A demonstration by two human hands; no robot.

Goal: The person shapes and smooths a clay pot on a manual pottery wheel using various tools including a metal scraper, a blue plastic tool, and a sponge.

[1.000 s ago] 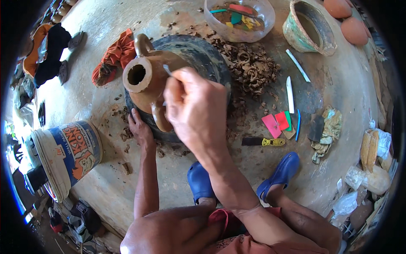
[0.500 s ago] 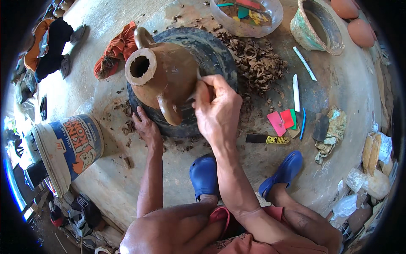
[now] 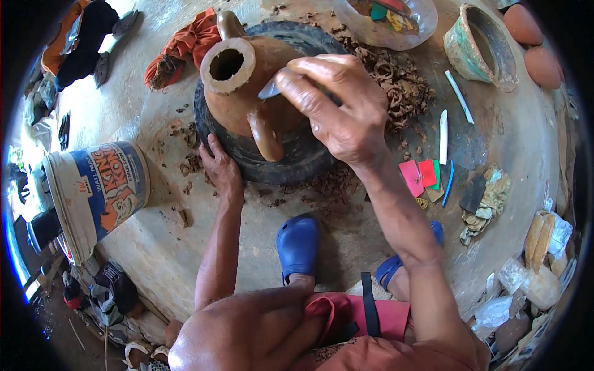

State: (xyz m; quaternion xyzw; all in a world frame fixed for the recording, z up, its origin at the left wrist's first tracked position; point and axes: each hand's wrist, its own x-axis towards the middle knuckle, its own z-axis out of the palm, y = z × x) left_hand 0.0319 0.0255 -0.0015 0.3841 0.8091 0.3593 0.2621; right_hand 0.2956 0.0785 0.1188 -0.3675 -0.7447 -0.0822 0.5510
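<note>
A brown clay jar (image 3: 238, 114) with two handles and a round open mouth stands on a round black turntable (image 3: 272, 173). In my right hand (image 3: 346, 105), a small thin grey-blue scraper (image 3: 270, 91) is pinched between thumb and fingers. Its tip is at the jar's shoulder, just right of the mouth and above the near handle (image 3: 266, 137); whether it touches the clay I cannot tell. My left hand (image 3: 221, 170) rests at the turntable's near left edge, fingers spread against the rim and nothing held.
Curled clay shavings (image 3: 399, 86) lie right of the turntable. Beyond are a clear plastic bowl (image 3: 396, 37), a greenish pot (image 3: 476, 49) and an orange cloth (image 3: 192, 46). Coloured plastic pieces (image 3: 411, 178) and white strips (image 3: 443, 136) lie rightward. A paint bucket (image 3: 102, 191) stands left.
My right hand has come off the jar's right side and moved up, bringing the scraper into sight near the neck. My left hand stays at the turntable's edge. The whole view has shifted slightly.
</note>
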